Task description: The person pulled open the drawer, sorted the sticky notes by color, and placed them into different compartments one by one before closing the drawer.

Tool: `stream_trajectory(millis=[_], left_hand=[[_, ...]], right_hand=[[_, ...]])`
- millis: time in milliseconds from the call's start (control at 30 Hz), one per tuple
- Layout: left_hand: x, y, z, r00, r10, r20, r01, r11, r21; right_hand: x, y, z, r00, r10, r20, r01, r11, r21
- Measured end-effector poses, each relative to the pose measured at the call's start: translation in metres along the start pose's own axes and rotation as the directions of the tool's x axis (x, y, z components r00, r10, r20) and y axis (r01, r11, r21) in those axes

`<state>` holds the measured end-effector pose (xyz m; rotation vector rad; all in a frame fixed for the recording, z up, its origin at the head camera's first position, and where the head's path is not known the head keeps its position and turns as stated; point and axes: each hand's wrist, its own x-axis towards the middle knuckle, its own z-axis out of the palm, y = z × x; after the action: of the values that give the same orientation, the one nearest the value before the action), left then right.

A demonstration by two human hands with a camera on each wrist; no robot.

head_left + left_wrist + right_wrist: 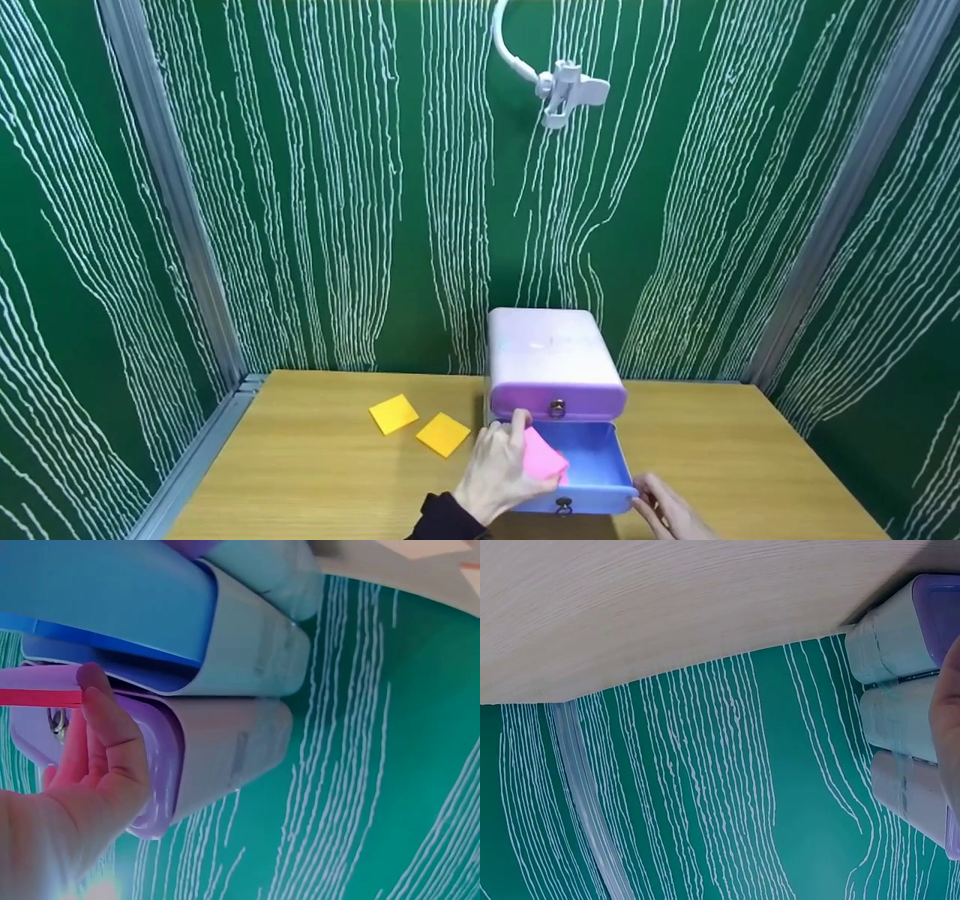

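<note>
My left hand (499, 465) holds a pink sticky-note pad (544, 455) between thumb and fingers, above the pulled-out blue drawer (592, 450). In the left wrist view the pad (37, 694) appears edge-on in the left hand (105, 757). More pink shows just under the pad; I cannot tell whether it is a separate piece. At the blue drawer's front right corner, my right hand (667, 510) pinches the edge with thumb and fingers. Only part of the right hand (949, 720) enters the right wrist view. Above the blue drawer, the purple drawer (517, 401) is closed.
Two yellow-orange sticky-note pads (394, 414) lie on the wooden table (315, 465) left of the drawer unit (544, 345). The unit has three stacked tiers in the right wrist view. A white clamp arm (562, 94) hangs before the green wall.
</note>
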<state>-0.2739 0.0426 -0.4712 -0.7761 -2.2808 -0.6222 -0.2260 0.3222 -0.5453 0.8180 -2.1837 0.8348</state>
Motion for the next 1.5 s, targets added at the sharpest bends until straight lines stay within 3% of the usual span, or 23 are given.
stream_trajectory(millis=[167, 333, 467, 667, 933, 1133, 1300, 1500], left_hand=[[0.006, 0.003, 0.005, 1.0, -0.025, -0.011, 0.026, 0.995, 0.091], [0.01, 0.001, 0.011, 0.998, -0.049, 0.028, 0.045, 0.991, 0.123], [0.01, -0.002, 0.013, 0.999, -0.029, 0.029, 0.026, 0.993, 0.111], [0.006, -0.013, 0.007, 0.999, 0.025, -0.029, -0.024, 0.998, 0.054], [-0.002, -0.04, -0.009, 0.998, -0.033, -0.048, 0.031, 0.999, -0.041], [-0.007, -0.062, -0.013, 0.992, -0.047, -0.115, 0.043, 0.999, -0.034], [-0.016, -0.082, -0.019, 0.989, -0.099, -0.112, 0.097, 0.995, -0.025], [-0.027, -0.117, -0.021, 0.98, -0.174, -0.097, 0.177, 0.984, 0.025]], right_hand=[[0.0, -0.003, 0.0, 1.0, 0.031, 0.007, -0.031, 0.999, -0.033], [0.001, -0.005, -0.002, 0.999, 0.036, 0.019, -0.036, 0.999, -0.022], [0.001, -0.006, -0.004, 0.999, 0.026, 0.022, -0.026, 0.999, -0.02], [0.0, -0.004, -0.002, 1.0, 0.024, 0.014, -0.023, 1.0, -0.021], [-0.001, -0.004, 0.0, 1.0, 0.03, 0.002, -0.03, 1.0, 0.006], [0.0, -0.007, 0.001, 0.999, 0.038, -0.016, -0.038, 0.999, -0.006], [-0.001, -0.008, 0.002, 0.999, 0.043, -0.014, -0.043, 0.999, -0.013], [-0.001, -0.004, 0.001, 1.0, 0.031, -0.006, -0.031, 1.0, 0.002]])
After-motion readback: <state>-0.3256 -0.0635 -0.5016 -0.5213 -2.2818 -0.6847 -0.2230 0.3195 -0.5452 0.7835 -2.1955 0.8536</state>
